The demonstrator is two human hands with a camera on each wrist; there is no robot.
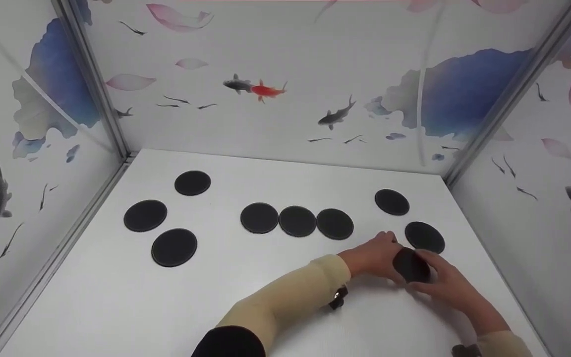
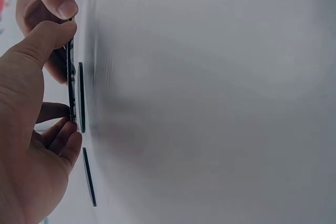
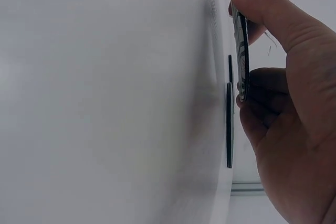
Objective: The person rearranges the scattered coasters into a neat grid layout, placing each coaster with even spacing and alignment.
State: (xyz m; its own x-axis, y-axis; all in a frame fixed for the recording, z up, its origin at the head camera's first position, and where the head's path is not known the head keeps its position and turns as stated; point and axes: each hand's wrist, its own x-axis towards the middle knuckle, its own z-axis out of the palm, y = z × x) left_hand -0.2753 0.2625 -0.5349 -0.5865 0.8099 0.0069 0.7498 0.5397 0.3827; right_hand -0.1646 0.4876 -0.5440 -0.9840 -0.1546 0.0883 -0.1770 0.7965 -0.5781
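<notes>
Black, round, flat disc (image 1: 411, 265), one of nine alike, is held just above the white table between both hands; its rim sits between thumb and fingertips on either side, the left hand (image 1: 373, 255) and right hand (image 1: 446, 285) each pinching it; pale marks on its underside are too blurred to read. Two beige fabric sleeves, left (image 1: 288, 297) and right (image 1: 503, 344), cover the forearms. Eight discs lie flat on the smooth white table (image 1: 92, 292): three black discs at left (image 1: 174, 247), spaced apart; two black discs at right (image 1: 425, 237), the nearer just beyond the hands; three black discs in a middle row (image 1: 298, 221), side by side. Farthest stands one white back panel (image 1: 285, 134), printed with one red fish.
</notes>
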